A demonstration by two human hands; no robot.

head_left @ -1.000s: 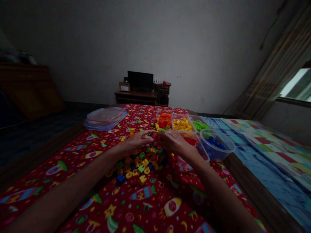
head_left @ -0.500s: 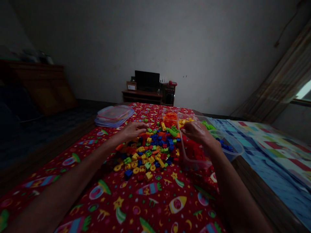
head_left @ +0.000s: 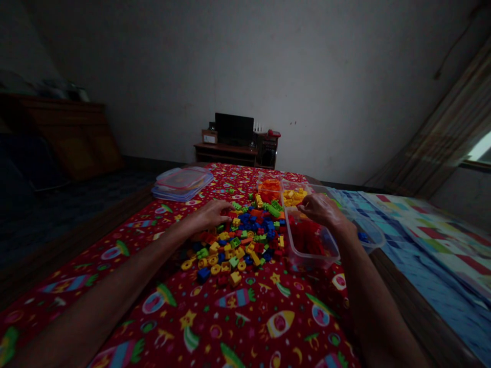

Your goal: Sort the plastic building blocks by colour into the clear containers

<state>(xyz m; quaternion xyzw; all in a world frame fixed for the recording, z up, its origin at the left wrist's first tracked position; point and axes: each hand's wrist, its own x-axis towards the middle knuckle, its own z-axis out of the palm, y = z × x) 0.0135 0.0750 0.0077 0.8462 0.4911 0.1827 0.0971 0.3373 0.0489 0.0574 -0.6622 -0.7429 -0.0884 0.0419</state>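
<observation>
Multicoloured toy building bricks (head_left: 240, 243) lie heaped on the red patterned cloth (head_left: 207, 317). At the heap's far left edge is my left hand (head_left: 213, 214), fingers bent and thumb apart, with nothing visible between them. My right hand (head_left: 322, 208) hangs above a clear plastic box of red bricks (head_left: 307, 237). Its fingertips are drawn together, and whatever they may hold is hidden. Beyond that box, yellow bricks (head_left: 294, 196) and orange bricks (head_left: 269, 188) lie in clear boxes. Blue bricks (head_left: 362, 236) show in a clear tub (head_left: 378, 237) right of my wrist.
Stacked clear lids (head_left: 182, 183) lie at the cloth's left far side. A bed with a blue and checked cover (head_left: 418, 245) adjoins on the right. Against the far wall stands a low desk (head_left: 226, 148) with a monitor (head_left: 234, 129); a wooden cabinet (head_left: 72, 135) is at the left.
My right hand has shifted right, over the red-brick box, uncovering more of the yellow bricks. My left hand has drawn slightly left and down. The view has turned a little.
</observation>
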